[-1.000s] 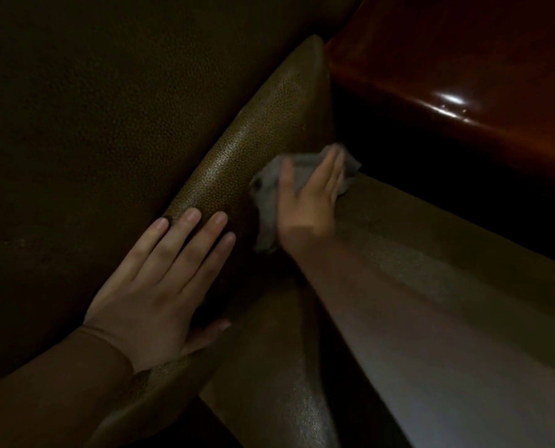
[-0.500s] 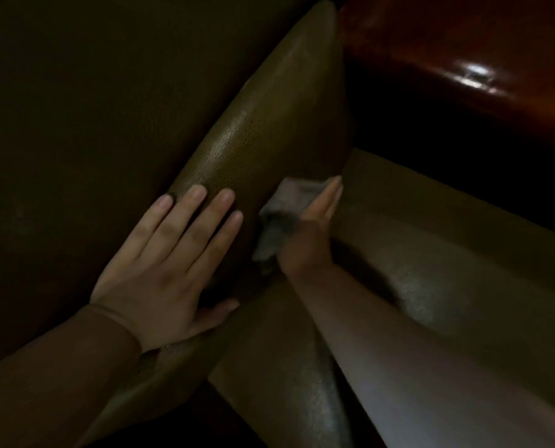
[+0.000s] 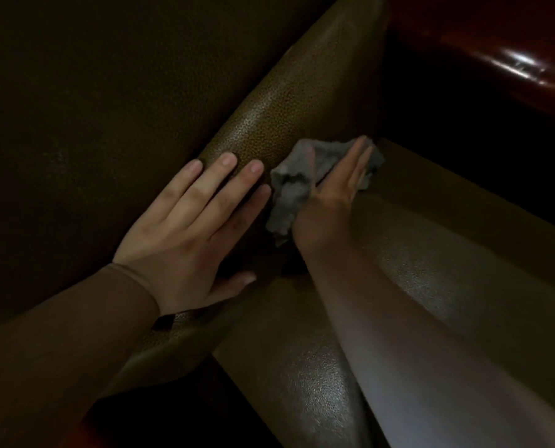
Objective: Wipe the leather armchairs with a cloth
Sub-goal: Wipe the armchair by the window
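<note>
Head view shows my right hand (image 3: 334, 189), fingers straight and together, pressing the cloth (image 3: 290, 189) into the armchair (image 3: 269, 124) crease, left hand (image 3: 185, 234) flat and spread, so I should keep firm, even pressure along the seam.

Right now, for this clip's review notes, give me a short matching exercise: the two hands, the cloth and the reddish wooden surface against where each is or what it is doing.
Column one:
1. left hand
2. right hand
3. cloth
4. reddish wooden surface

Column two:
A. grey, crumpled, under a hand
B. top right, with a bright glint
C. flat on the leather, fingers spread
D. pressing the cloth against the armchair

Pairs: 1-C, 2-D, 3-A, 4-B
</note>
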